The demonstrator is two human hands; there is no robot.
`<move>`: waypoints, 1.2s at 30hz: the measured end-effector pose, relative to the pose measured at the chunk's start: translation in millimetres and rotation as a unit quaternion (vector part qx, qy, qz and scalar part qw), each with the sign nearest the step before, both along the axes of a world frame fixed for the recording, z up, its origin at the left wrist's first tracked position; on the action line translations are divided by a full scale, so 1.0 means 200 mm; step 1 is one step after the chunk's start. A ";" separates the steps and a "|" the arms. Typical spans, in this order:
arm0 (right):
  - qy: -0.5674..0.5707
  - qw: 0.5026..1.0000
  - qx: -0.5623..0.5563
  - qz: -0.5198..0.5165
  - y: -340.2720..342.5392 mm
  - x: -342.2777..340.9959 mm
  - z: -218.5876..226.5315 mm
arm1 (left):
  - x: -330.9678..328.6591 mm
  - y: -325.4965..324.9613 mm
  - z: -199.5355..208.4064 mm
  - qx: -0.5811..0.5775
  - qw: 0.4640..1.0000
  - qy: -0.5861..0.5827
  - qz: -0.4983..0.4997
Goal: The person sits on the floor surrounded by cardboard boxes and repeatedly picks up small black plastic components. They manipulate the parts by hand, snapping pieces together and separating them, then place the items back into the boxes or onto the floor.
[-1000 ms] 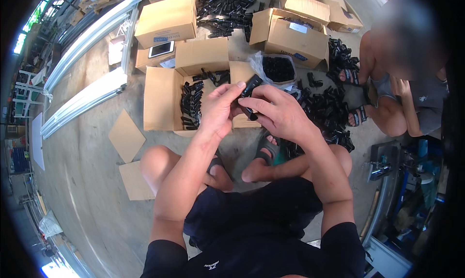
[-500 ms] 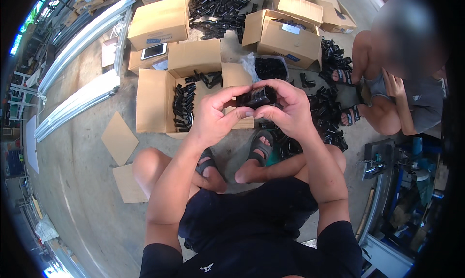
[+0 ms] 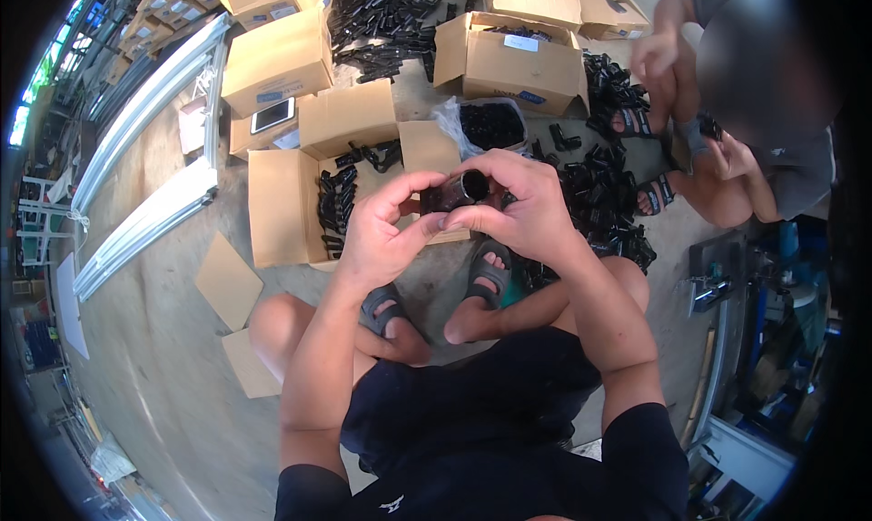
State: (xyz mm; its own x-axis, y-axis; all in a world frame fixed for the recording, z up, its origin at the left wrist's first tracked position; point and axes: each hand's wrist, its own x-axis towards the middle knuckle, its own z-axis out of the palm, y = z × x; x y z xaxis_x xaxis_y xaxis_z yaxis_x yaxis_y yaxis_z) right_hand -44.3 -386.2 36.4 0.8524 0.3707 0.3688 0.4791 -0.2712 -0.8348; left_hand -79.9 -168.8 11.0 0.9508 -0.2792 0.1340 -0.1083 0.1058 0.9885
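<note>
In the box (image 3: 282, 210), fittings (image 3: 338, 198); behind it leftward, a tablet (image 3: 273, 113) on a carton (image 3: 242, 142); rightward, a tub (image 3: 525, 138); far left, rails (image 3: 154, 218).

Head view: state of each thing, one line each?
Black fitting: held between both hands, open end showing
Left hand: closed on the fitting's left side
Right hand: closed on its right side
Near carton: open, partly filled with black parts
Far carton: open, flap out
Plastic tub: uncovered, holding small black pieces
Tablet: face up; screen on or off unclear
Co-worker's hand: holding a black part
</note>
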 end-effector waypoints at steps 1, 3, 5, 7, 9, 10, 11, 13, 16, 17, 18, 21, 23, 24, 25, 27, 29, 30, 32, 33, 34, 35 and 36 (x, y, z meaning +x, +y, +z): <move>-0.006 1.000 -0.004 -0.002 0.00 0.00 0.00 | 0.00 0.01 0.00 0.008 1.000 0.001 -0.010; -0.012 1.000 -0.014 -0.002 -0.01 0.00 -0.01 | 0.00 0.00 0.01 0.009 1.000 0.020 -0.022; -0.013 1.000 -0.025 0.003 -0.02 0.01 -0.02 | 0.00 -0.01 0.03 -0.008 0.998 0.056 -0.025; -0.013 1.000 -0.021 0.005 -0.02 0.01 -0.01 | 0.00 -0.02 0.00 0.002 0.999 0.048 -0.024; -0.005 1.000 -0.010 0.002 -0.02 0.01 -0.01 | 0.00 -0.03 0.00 0.009 0.998 0.050 -0.024; 0.003 1.000 -0.001 -0.002 -0.02 0.00 -0.01 | 0.00 -0.03 0.00 0.010 0.998 0.056 -0.024; 0.011 1.000 0.007 -0.004 -0.02 0.00 -0.02 | 0.00 -0.04 0.01 0.011 0.998 0.063 -0.023; 0.024 1.000 0.001 -0.005 -0.03 0.00 -0.02 | 0.01 -0.05 0.02 0.026 0.997 0.065 -0.019; 0.065 0.998 -0.003 0.014 -0.03 0.01 -0.03 | 0.01 -0.05 0.01 0.040 0.999 0.034 0.000; 0.083 0.996 -0.005 0.022 -0.03 0.01 -0.03 | 0.02 -0.06 0.01 0.041 0.999 0.018 0.008; 0.112 0.993 0.026 0.039 -0.04 0.02 -0.05 | 0.02 -0.06 0.00 0.050 0.999 0.007 0.018; 0.222 0.951 0.203 0.069 -0.08 0.07 -0.10 | 0.03 -0.05 0.01 0.092 0.993 -0.037 0.056; 0.214 0.959 0.185 -0.021 -0.16 0.15 -0.09 | 0.02 -0.02 0.04 0.121 0.986 -0.048 0.105; 0.236 0.950 0.195 -0.056 -0.20 0.19 -0.11 | 0.01 0.00 0.05 0.135 0.981 -0.053 0.129; 0.238 0.947 0.196 -0.091 -0.24 0.24 -0.15 | 0.02 0.01 0.06 0.145 0.976 -0.056 0.150; 0.247 0.935 0.209 -0.144 -0.32 0.32 -0.31 | 0.02 0.05 0.10 0.172 0.966 -0.064 0.182; 0.299 0.927 0.157 -0.163 -0.42 0.40 -0.54 | 0.03 0.07 0.10 0.196 0.955 -0.070 0.210; 0.326 0.921 0.131 -0.171 -0.43 0.44 -0.65 | 0.03 0.08 0.10 0.226 0.945 -0.087 0.219; 0.373 0.908 0.012 -0.193 -0.40 0.48 -0.82 | 0.04 0.11 0.12 0.284 0.923 -0.117 0.230; 0.394 0.895 -0.047 -0.202 -0.39 0.50 -0.90 | 0.04 0.12 0.12 0.302 0.916 -0.130 0.229; 0.349 0.909 -0.109 -0.199 -0.38 0.53 -0.99 | 0.05 0.13 0.12 0.320 0.908 -0.142 0.229; 0.304 0.916 -0.173 -0.195 -0.37 0.54 -1.07 | 0.05 0.15 0.11 0.337 0.901 -0.152 0.227; 0.256 0.918 -0.236 -0.189 -0.37 0.56 -1.14 | 0.05 0.16 0.11 0.349 0.897 -0.157 0.221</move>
State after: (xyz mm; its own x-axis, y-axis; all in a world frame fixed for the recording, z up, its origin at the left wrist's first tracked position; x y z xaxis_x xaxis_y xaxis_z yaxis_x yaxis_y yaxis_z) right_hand 68.3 -460.4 -192.0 0.9699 0.0278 -0.2421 -0.1468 -0.7264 -0.6714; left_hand -69.1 -137.4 32.8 0.9355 -0.0045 0.3532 -0.2713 -0.6496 0.7102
